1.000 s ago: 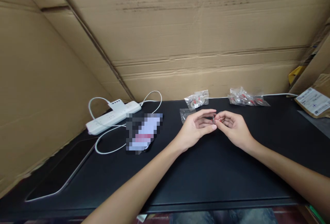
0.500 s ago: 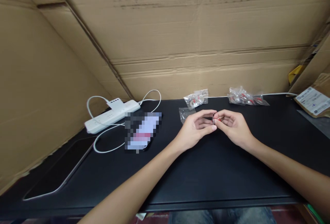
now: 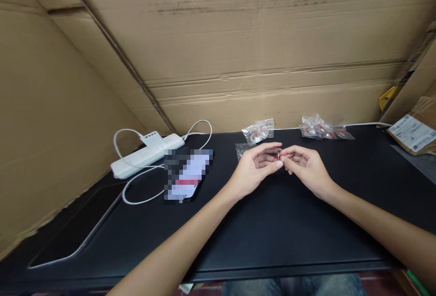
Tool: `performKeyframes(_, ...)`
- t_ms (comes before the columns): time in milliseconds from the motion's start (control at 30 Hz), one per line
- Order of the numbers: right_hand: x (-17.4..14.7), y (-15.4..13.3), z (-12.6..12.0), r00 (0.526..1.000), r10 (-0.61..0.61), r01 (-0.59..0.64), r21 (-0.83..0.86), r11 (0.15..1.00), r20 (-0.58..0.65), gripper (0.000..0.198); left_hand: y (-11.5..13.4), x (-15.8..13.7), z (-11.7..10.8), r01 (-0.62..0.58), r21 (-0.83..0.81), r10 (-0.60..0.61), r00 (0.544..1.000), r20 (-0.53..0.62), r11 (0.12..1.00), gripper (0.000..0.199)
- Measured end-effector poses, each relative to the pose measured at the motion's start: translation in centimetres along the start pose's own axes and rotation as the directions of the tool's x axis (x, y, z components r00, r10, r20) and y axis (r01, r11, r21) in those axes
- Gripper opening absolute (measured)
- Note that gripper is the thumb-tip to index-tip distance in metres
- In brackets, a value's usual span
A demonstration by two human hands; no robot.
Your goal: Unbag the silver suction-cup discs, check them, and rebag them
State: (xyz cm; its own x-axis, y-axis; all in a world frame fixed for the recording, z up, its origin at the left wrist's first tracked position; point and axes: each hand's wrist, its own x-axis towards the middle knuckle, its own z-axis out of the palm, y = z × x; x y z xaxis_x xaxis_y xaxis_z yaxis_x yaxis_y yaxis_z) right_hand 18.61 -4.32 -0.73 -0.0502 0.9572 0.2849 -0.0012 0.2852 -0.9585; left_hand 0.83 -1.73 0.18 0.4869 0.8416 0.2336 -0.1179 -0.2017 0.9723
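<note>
Head view: I watch both hands meet over the black table (image 3: 289, 232), close together, probably so small parts stay controlled.
Left hand (image 3: 252, 169): half curled, thumb and fingertips apparently bracing the thin piece (image 3: 278, 155) from below and above, which would hold it upright.
Right hand (image 3: 308, 169): loosely curled, fingertips at the piece's right side; I cannot tell whether they grip or merely steady it.
Thin piece: edge-on between the hands, a red bit (image 3: 275, 157) just left of it.
Clear packets (image 3: 325, 129): lying behind, near the cardboard wall (image 3: 265, 101), seemingly kept out of the hands' way.
</note>
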Motion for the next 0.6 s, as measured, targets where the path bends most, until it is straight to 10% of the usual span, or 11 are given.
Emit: performKeyframes(600, 0.00, 0.18, -0.01, 1.000, -0.004, 0.003, -0.015, 1.000, -0.014, 0.024, -0.11, 0.04, -0.02, 0.016, 0.004, -0.016, 1.000, 0.001, 1.000, 0.048)
